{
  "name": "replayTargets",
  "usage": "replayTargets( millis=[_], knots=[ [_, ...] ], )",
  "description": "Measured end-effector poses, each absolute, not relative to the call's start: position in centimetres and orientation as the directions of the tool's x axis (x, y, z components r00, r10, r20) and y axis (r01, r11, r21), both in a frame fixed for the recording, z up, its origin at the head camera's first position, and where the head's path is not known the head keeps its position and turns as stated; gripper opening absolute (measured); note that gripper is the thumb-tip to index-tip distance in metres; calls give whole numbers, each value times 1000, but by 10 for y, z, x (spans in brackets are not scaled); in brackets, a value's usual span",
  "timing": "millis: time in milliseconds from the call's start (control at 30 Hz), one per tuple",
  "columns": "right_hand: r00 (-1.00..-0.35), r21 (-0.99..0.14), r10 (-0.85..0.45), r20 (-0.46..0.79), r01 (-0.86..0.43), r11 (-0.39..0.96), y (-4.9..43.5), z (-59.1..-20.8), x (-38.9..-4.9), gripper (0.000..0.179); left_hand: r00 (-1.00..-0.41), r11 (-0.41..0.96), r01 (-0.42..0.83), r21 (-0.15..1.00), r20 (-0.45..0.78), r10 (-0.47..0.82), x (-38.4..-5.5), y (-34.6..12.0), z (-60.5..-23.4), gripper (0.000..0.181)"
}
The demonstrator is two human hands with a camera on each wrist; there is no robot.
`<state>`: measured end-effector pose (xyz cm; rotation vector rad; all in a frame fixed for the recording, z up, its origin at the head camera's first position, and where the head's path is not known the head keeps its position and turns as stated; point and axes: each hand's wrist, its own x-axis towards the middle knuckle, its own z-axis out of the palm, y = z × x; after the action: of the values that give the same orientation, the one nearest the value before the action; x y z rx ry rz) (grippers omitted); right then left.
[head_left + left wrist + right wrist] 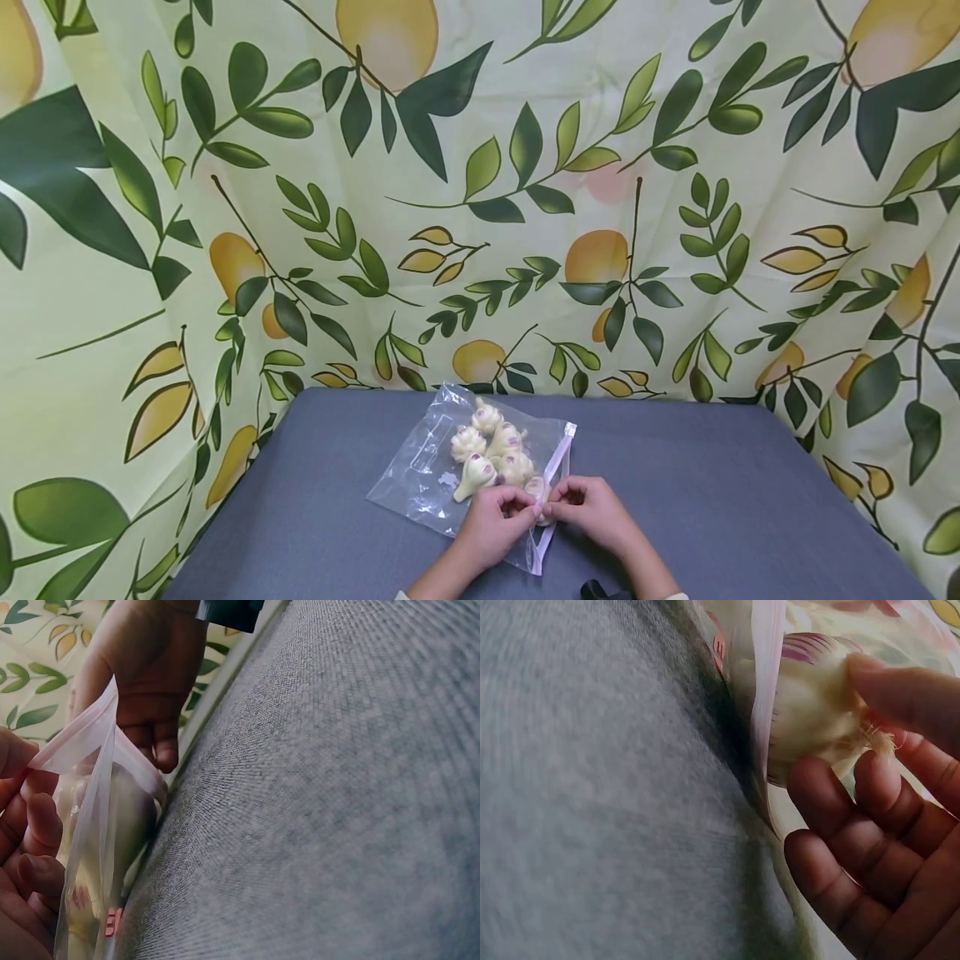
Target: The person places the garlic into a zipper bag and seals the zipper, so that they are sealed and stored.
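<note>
A clear zip bag (408,483) lies on the table with several whitish, purple-streaked garlic bulbs (476,475) inside. Its pale pink zip edge (559,457) faces right. My left hand (489,523) pinches the mouth; in the left wrist view, thumb and finger grip the raised zip strip (79,739). Against the opening from the right, my right hand (595,510) holds a garlic bulb (814,705). In the right wrist view, the thumb lies on this bulb and curled fingers sit beneath, near its roots. How far the bulb is inside the bag I cannot tell.
The grey-blue table (712,475) runs up to a fabric backdrop (480,250) printed with fruit and leaves, which also hangs at both sides. A small black object (600,591) shows at the bottom edge, beside the right forearm.
</note>
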<state>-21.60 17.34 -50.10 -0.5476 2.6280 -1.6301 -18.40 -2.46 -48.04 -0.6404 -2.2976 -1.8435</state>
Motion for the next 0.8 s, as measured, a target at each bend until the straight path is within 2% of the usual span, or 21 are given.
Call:
replayTargets(
  millis=[133,367,667,800],
  knots=[
    [-931,-894,-325,170,-284,346,173,-501,-216,12,-907,185,393,901,346,241,-192,-24,-495,5],
    [-905,-944,-403,135,-242,227,171,-499,-214,22,-903,178,400,899,352,247,-197,-24,-504,4],
    [-862,-952,-496,102,-230,204,168,-496,-212,33,-901,197,407,892,358,245,-195,-24,-499,7],
    [-830,-937,-541,138,-287,201,167,-499,-212,26,-897,184,413,892,363,251,-186,-24,-484,7]
  ],
)
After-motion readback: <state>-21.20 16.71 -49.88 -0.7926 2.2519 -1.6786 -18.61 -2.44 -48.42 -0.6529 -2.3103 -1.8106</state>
